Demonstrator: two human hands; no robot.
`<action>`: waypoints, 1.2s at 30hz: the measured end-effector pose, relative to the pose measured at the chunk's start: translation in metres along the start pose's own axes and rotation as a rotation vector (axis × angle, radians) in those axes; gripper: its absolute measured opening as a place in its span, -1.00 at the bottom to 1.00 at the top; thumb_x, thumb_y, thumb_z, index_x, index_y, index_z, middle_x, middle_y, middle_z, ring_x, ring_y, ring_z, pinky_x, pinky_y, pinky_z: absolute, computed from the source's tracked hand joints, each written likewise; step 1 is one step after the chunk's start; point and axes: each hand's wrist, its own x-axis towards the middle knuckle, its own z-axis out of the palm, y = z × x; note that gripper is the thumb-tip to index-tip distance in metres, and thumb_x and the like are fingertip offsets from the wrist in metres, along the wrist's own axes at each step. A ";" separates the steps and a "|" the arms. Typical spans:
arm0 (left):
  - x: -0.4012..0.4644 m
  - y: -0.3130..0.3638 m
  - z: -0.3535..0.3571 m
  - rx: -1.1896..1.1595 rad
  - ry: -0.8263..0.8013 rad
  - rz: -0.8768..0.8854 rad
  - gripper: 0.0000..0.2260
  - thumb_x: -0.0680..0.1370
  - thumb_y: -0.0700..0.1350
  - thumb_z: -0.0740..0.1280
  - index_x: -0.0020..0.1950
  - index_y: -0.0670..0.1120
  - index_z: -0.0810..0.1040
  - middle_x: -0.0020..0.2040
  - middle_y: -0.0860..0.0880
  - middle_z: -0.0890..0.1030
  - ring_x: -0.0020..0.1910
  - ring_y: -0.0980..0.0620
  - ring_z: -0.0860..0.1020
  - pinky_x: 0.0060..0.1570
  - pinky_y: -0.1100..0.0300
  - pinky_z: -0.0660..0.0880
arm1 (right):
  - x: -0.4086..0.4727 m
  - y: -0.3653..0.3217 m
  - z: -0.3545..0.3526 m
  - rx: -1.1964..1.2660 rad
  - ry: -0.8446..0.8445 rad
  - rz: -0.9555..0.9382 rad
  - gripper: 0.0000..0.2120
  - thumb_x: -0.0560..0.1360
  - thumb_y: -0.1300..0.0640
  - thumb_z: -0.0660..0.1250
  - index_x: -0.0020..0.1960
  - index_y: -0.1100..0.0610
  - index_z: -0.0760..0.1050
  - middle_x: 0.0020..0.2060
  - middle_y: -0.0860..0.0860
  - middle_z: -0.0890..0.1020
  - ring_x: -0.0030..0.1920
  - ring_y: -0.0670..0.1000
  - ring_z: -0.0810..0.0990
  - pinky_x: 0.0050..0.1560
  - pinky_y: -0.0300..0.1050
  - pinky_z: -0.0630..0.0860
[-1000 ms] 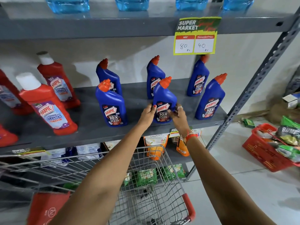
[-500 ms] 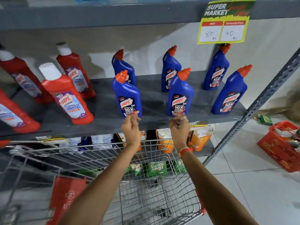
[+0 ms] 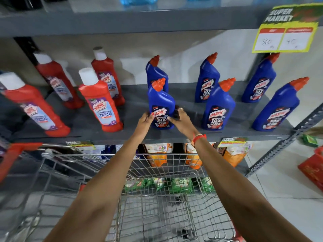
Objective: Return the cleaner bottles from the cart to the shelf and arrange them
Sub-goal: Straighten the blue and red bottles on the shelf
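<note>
Shelf [image 3: 122, 135]: six blue bottles, four red bottles. Left hand [image 3: 145, 122] and right hand [image 3: 181, 120] clasp the near-left blue bottle [image 3: 161, 103] from either side, fingers part-curled against its label; it stands upright. Cart [image 3: 157, 198] below.

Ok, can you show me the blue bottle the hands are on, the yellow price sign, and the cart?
blue bottle [image 3: 161, 102], head view, body above label
yellow price sign [image 3: 284, 30], head view, middle
cart [image 3: 167, 155], head view, front rim wire
</note>
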 end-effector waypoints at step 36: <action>-0.022 -0.005 -0.173 -0.055 0.351 0.100 -0.65 0.58 -0.15 0.15 0.35 -0.18 0.23 0.13 -0.03 0.48 0.01 0.15 0.46 -0.01 0.27 0.42 | 0.006 -0.065 0.163 -0.105 -0.078 -0.202 -0.37 0.37 0.27 0.44 0.35 0.28 0.25 0.29 0.23 0.45 0.32 0.16 0.41 0.36 0.00 0.35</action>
